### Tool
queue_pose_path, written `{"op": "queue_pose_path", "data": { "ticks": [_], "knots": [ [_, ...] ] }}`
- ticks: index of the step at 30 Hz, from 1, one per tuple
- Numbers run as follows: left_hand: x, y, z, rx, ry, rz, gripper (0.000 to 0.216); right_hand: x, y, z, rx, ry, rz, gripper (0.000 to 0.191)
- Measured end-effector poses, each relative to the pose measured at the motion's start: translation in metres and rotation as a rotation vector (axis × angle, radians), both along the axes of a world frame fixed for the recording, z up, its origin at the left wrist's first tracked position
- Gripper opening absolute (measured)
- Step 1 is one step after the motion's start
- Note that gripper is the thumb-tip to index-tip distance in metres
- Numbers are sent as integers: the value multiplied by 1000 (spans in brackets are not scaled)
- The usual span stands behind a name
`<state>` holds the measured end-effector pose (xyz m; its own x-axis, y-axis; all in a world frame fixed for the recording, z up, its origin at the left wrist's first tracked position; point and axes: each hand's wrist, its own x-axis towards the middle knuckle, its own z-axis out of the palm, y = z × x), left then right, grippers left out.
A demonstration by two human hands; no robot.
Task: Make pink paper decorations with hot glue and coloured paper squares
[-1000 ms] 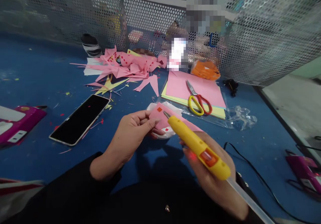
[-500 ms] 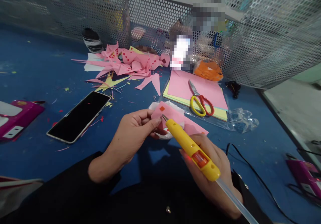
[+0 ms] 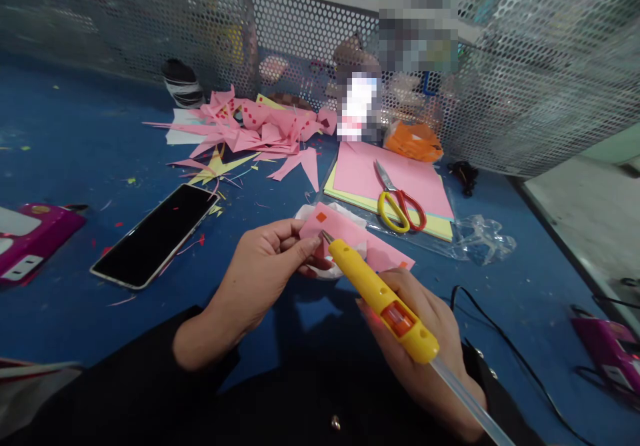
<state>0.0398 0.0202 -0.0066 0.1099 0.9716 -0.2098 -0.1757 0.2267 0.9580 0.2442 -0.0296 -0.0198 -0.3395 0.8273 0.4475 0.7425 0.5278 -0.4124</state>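
My left hand [image 3: 260,273] pinches a pink paper piece [image 3: 345,233] with small red squares on it, holding it just above the blue table [image 3: 75,133]. My right hand [image 3: 425,346] grips a yellow hot glue gun [image 3: 380,296] with a clear glue stick sticking out of its back end. The gun's metal tip touches the pink paper right beside my left thumb and forefinger. Something white lies under the pink paper.
A black phone [image 3: 155,233] lies to the left. Scissors [image 3: 397,199] with yellow and red handles rest on a stack of pink and yellow sheets [image 3: 430,193]. Pink paper scraps [image 3: 255,129] pile up by the perforated metal screen [image 3: 525,66]. Magenta devices [image 3: 30,239] sit at both table edges; a black cable [image 3: 505,346] runs on the right.
The glue gun's tip has moved a little left across the pink paper, closer to my left fingers. Both hands otherwise hold as before.
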Motion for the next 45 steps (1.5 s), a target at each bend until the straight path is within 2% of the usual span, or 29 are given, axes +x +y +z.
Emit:
{"op": "queue_pose_path", "data": {
  "ticks": [11,20,25,45],
  "knots": [
    [-1,-1,0,3,11,2,7,0,0,-2,7,-41,-35,5],
    [1,-1,1,3,38,-7,9,-2,0,0,100,-72,-52,3],
    [1,-1,2,-11,51,-2,10,-3,0,2,55,-69,-58,4],
    [0,-2,2,-8,55,5,13,-2,-1,3,68,-77,-68,3]
  ]
}}
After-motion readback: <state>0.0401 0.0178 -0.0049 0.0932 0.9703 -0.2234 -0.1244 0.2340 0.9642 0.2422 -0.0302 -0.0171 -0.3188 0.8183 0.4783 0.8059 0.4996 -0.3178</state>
